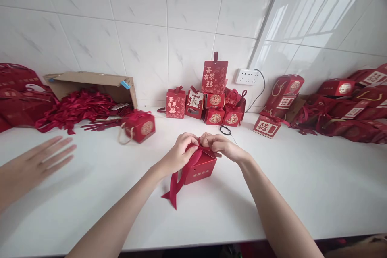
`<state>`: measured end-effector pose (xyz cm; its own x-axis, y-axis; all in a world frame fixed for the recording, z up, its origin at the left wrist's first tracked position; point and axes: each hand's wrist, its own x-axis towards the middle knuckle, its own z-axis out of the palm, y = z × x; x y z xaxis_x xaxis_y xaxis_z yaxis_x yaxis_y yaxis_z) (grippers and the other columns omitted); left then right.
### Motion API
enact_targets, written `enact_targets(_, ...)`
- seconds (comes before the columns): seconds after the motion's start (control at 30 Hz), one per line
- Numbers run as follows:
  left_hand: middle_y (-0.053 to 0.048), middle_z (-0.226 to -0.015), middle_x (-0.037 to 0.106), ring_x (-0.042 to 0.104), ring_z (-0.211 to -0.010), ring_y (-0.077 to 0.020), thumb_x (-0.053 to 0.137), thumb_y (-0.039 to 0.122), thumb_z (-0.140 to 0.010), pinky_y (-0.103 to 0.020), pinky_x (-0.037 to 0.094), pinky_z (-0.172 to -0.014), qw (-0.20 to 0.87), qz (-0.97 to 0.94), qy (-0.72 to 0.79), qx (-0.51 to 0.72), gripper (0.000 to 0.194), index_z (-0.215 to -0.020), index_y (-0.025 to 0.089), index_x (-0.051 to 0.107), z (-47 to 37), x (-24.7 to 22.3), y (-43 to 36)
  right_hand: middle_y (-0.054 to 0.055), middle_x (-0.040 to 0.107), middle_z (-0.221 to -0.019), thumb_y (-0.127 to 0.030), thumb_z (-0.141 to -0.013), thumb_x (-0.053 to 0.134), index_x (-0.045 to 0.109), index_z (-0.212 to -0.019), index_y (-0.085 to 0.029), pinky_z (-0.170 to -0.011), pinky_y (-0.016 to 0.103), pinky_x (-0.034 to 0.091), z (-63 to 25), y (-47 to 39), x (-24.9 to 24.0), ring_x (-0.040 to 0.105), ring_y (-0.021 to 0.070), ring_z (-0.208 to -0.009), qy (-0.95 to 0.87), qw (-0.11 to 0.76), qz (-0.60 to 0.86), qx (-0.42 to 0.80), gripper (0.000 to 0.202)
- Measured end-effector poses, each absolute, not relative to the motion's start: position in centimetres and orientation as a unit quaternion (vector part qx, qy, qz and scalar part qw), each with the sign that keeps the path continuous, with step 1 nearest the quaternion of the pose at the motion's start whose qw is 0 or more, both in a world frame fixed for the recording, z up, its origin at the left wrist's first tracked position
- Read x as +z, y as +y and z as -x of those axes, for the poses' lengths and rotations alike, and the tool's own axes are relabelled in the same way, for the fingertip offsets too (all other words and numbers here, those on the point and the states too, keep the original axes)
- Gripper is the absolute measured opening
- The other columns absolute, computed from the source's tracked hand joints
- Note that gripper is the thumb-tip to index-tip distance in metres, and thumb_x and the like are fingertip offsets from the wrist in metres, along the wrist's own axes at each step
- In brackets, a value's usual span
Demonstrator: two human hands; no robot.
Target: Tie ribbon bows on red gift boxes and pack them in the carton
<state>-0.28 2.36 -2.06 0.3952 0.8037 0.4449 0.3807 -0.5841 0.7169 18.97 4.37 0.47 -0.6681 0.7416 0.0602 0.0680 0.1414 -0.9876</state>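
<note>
A small red box (pixel 200 171) with gold lettering stands on the white table (pixel 121 217), in front of me. Dark red ribbon (pixel 174 187) lies across its top, and two tails hang down its left side to the tabletop. My left hand (pixel 183 153) pinches the ribbon at the box's top left. Close beside it, my right hand (pixel 222 145) has its fingers closed on the ribbon at the top right. The fingertips of both hands nearly meet, and they partly hide the middle of the ribbon.
Another person's open hand (pixel 45 165) reaches in from the left. Beyond it are a cardboard box (pixel 90 78) of ribbons and a red box (pixel 140 127). Red boxes (pixel 215 100) stand by the wall, with a black ring (pixel 225 130) before them; more are piled right (pixel 347 105).
</note>
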Motion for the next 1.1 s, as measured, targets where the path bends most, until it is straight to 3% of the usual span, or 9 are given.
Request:
enact_targets(0.23, -0.006, -0.11, 0.053, 0.048, -0.111, -0.0223, 0.053, 0.028, -0.08, -0.04, 0.037, -0.1, 0.303, -0.781, 0.372, 0.399, 0.006, -0.083, 0.022, 0.053, 0.5, -2.1, 2.1, 0.001, 0.05, -0.077, -0.017, -0.054, 0.056, 0.045, -0.056, -0.017, -0.037, 0.02, 0.023, -19.5, 5.3, -1.1, 0.039, 0.0065, -0.048, -0.597, 0.347, 0.197, 0.696, 0.011)
enact_targets(0.47, -0.007, -0.108, 0.055, 0.051, -0.107, -0.0241, 0.059, 0.028, -0.073, -0.041, 0.039, -0.097, 0.314, -0.765, 0.386, 0.41, 0.009, -0.075, 0.021, 0.053, 0.2, -1.8, 2.2, -0.004, 0.043, -0.069, -0.015, -0.061, 0.065, 0.033, -0.054, -0.017, -0.034, 0.017, 0.007, -18.6, 5.1, -1.4, 0.024, 0.0021, -0.044, -0.548, 0.43, 0.253, 0.671, 0.033)
enact_targets(0.57, -0.006, -0.105, 0.056, 0.052, -0.105, -0.0239, 0.061, 0.026, -0.071, -0.042, 0.04, -0.096, 0.312, -0.769, 0.384, 0.404, 0.009, -0.072, 0.021, 0.053, 0.2, -1.7, 2.1, -0.007, 0.037, -0.054, -0.026, -0.066, 0.066, 0.033, -0.054, -0.019, -0.033, 0.017, 0.009, -19.1, 5.2, -1.2, 0.02, 0.0025, -0.04, -0.571, 0.375, 0.22, 0.696, 0.036)
enact_targets(0.67, -0.006, -0.102, 0.058, 0.054, -0.102, -0.0239, 0.063, 0.025, -0.07, -0.042, 0.041, -0.095, 0.318, -0.777, 0.375, 0.392, 0.01, -0.069, 0.021, 0.054, 0.2, -1.6, 2.1, -0.009, 0.033, -0.04, -0.033, -0.071, 0.066, 0.042, -0.053, -0.018, -0.032, 0.017, 0.014, -20.0, 5.1, -0.8, 0.022, 0.0029, -0.034, -0.605, 0.287, 0.2, 0.715, 0.034)
enact_targets(0.77, -0.006, -0.101, 0.059, 0.055, -0.102, -0.0236, 0.065, 0.026, -0.069, -0.04, 0.041, -0.094, 0.338, -0.785, 0.353, 0.38, 0.01, -0.071, 0.02, 0.058, 0.1, -1.4, 1.9, -0.009, 0.032, -0.036, -0.036, -0.07, 0.069, 0.046, -0.052, -0.016, -0.031, 0.016, 0.013, -20.6, 5.1, -0.8, 0.022, 0.0022, -0.029, -0.613, 0.276, 0.158, 0.723, 0.036)
enact_targets(0.87, -0.007, -0.098, 0.06, 0.056, -0.1, -0.023, 0.066, 0.029, -0.07, -0.038, 0.043, -0.092, 0.353, -0.782, 0.341, 0.384, 0.012, -0.074, 0.02, 0.059, 0.0, -1.1, 1.7, -0.011, 0.032, -0.041, -0.047, -0.065, 0.07, 0.038, -0.053, -0.019, -0.028, 0.016, 0.011, -20.8, 5.5, -1.2, 0.016, -0.0001, -0.025, -0.588, 0.345, 0.117, 0.722, 0.044)
enact_targets(0.97, -0.006, -0.097, 0.06, 0.056, -0.1, -0.0233, 0.065, 0.029, -0.071, -0.039, 0.042, -0.093, 0.359, -0.781, 0.343, 0.379, 0.012, -0.075, 0.02, 0.058, 0.0, -1.0, 1.6, -0.014, 0.03, -0.044, -0.042, -0.065, 0.069, 0.035, -0.058, -0.021, -0.027, 0.017, 0.009, -21.0, 5.6, -1.6, 0.005, -0.0016, -0.023, -0.536, 0.45, 0.071, 0.711, 0.041)
enact_targets(1.1, -0.007, -0.105, 0.057, 0.055, -0.104, -0.0246, 0.065, 0.026, -0.068, -0.039, 0.042, -0.093, 0.375, -0.775, 0.362, 0.357, 0.011, -0.073, 0.019, 0.058, 0.3, -1.0, 1.5, -0.018, 0.02, -0.038, -0.04, -0.07, 0.063, 0.046, -0.069, -0.024, -0.029, 0.019, 0.005, -21.8, 4.9, -1.1, -0.01, -0.0001, -0.027, -0.452, 0.623, 0.095, 0.631, 0.024)
